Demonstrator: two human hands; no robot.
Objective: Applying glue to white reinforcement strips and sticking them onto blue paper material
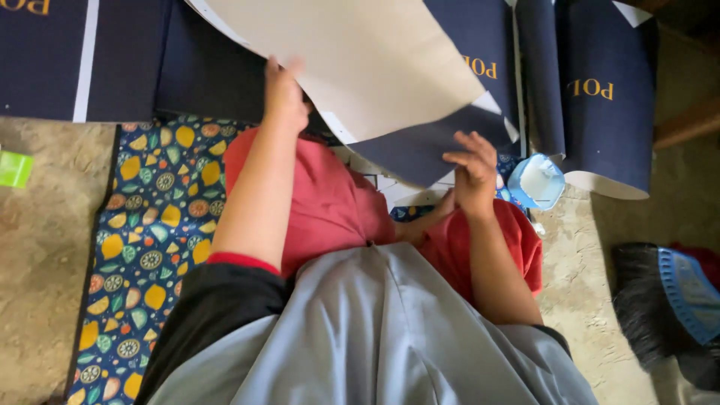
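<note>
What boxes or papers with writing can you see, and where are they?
Big sheet: top middle, left hand on its edge, beige back, navy front.
Navy sheets: top left, flat, white stripe.
Curled sheet: top right, navy, gold lettering.
Green packet: left edge, small.

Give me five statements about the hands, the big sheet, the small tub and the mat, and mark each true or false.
1. The left hand holds the edge of a large sheet that shows a beige side. True.
2. The right hand is clenched in a fist around a brush. False: its fingers are spread above the dark blue flap of the sheet, and it holds nothing.
3. A small light blue tub stands on the floor just right of the right hand. True.
4. The mat under the person is plain white. False: it is dark blue with a fruit and leaf pattern.
5. The broom lies at the left edge. False: it lies at the right edge.
</note>
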